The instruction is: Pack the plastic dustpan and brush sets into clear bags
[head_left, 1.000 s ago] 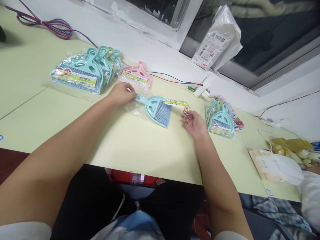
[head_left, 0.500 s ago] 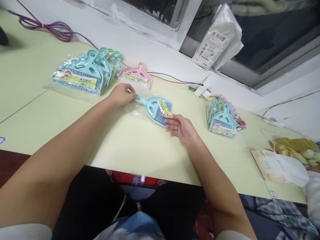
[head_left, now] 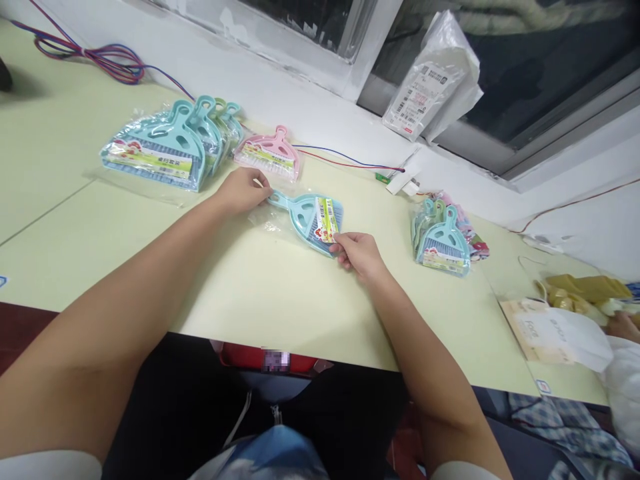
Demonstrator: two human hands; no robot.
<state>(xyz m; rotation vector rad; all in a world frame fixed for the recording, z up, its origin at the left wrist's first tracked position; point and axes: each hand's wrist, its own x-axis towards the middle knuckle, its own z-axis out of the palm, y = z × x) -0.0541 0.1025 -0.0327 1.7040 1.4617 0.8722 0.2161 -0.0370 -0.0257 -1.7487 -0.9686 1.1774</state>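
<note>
A light blue dustpan and brush set (head_left: 306, 215) in a clear bag lies on the pale table in front of me, its handle pointing left. My left hand (head_left: 245, 190) pinches the end of that handle. At the other end, my right hand (head_left: 357, 255) is closed on the lower right corner of the set, with thumb and fingers over the bag's edge. A printed card (head_left: 327, 220) with a green and yellow band lies across the bristles, inside the packaging.
Several bagged blue and green sets (head_left: 155, 150) are stacked at the back left, beside a pink set (head_left: 270, 152). More sets (head_left: 444, 245) lie on the right. A coiled cable (head_left: 113, 61) runs along the wall. Another person's hand (head_left: 624, 327) shows at the far right near yellow items (head_left: 590, 288).
My right hand's fingers have gone from spread beside the set to closed on its corner. The card looks more upright now. My left hand stays on the handle.
</note>
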